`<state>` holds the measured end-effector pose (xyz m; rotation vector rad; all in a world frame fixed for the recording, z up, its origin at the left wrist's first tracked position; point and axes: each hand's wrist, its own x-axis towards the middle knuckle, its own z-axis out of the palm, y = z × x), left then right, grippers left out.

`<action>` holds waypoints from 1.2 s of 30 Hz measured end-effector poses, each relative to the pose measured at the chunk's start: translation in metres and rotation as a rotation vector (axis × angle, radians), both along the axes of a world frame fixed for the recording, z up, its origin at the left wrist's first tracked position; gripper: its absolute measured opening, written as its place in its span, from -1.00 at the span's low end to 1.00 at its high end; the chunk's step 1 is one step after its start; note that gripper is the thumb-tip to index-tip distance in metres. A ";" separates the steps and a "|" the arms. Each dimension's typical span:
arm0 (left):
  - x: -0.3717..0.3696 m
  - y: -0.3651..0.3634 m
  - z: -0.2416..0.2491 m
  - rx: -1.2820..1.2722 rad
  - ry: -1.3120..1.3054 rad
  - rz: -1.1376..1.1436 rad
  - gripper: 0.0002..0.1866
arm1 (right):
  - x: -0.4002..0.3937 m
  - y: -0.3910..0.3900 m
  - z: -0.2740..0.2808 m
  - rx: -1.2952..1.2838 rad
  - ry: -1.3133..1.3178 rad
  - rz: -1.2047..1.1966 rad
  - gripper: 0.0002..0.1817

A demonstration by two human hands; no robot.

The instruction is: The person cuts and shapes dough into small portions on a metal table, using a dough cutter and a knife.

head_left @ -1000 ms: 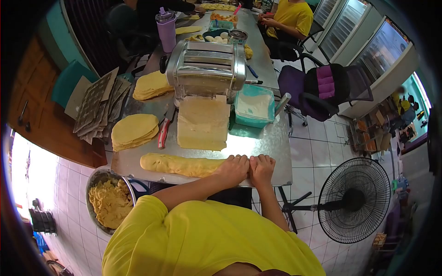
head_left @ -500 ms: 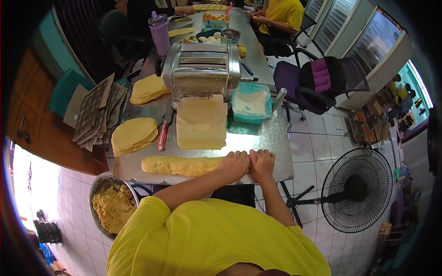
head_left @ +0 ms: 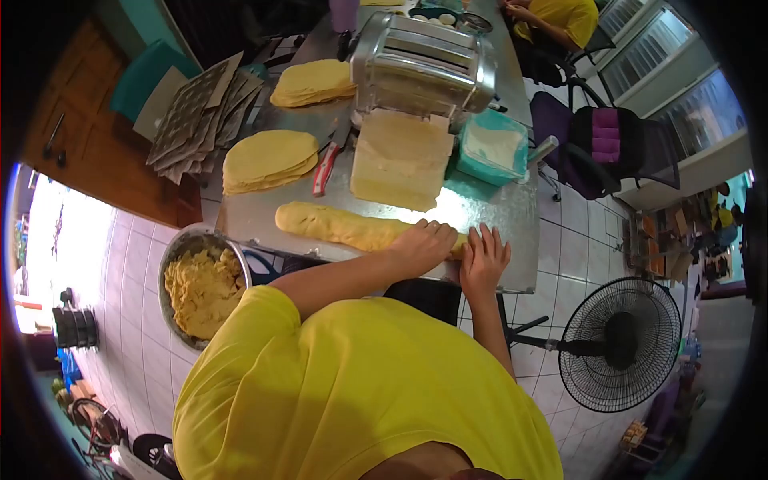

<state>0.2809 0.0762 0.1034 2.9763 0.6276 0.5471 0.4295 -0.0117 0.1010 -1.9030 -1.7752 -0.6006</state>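
Observation:
A long, lumpy log of yellow dough [head_left: 340, 227] lies along the near edge of the metal table. My left hand [head_left: 430, 242] rests over its right part with the fingers curled down around it. Beside it, my right hand [head_left: 484, 258] touches the log's right end, its fingers stretched out and slightly spread. Beyond the log are a tan sheet-like panel [head_left: 400, 160] and a steel dough-rolling machine [head_left: 424, 64]. A knife with a red and white handle [head_left: 325, 170] lies left of the panel, next to a stack of flat dough sheets [head_left: 270, 160].
Another dough-sheet stack [head_left: 314, 82] sits farther back. A teal tub of white powder [head_left: 494, 148] stands right of the machine. At the table's left corner is a metal bowl [head_left: 242, 256] of dough. A standing fan [head_left: 620, 344] is on the right; another person [head_left: 560, 20] sits beyond.
My view has tilted down and turned, so the table appears higher and farther right. My right hand's fingers, curled before, are now straighter and spread; my left hand stays on the log.

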 end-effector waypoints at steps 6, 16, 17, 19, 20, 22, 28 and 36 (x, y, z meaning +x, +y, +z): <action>-0.017 0.016 0.022 -0.210 -0.141 0.053 -0.59 | 0.015 0.043 -0.006 -0.200 0.103 0.043 -0.67; -0.150 0.106 0.036 -0.461 0.255 0.854 -0.40 | 0.010 0.042 -0.011 -0.021 0.069 0.043 -0.72; -0.150 0.109 0.031 -0.450 0.257 0.849 -0.40 | 0.010 0.042 -0.013 -0.040 0.071 0.033 -0.73; -0.147 0.115 0.029 -0.507 0.188 0.763 -0.41 | 0.009 0.041 -0.013 -0.027 0.073 0.024 -0.74; -0.145 0.115 0.028 -0.497 0.186 0.751 -0.41 | 0.009 0.040 -0.013 -0.024 0.068 0.029 -0.74; -0.144 0.111 0.031 -0.522 0.163 0.725 -0.42 | 0.008 0.039 -0.012 0.003 0.074 0.033 -0.74; -0.182 0.148 0.049 -0.365 -0.470 0.801 -0.49 | 0.010 0.034 -0.014 -0.006 0.077 0.059 -0.76; -0.232 0.346 -0.008 -0.603 -0.576 1.315 0.03 | 0.007 0.036 -0.010 -0.098 0.069 0.036 -0.76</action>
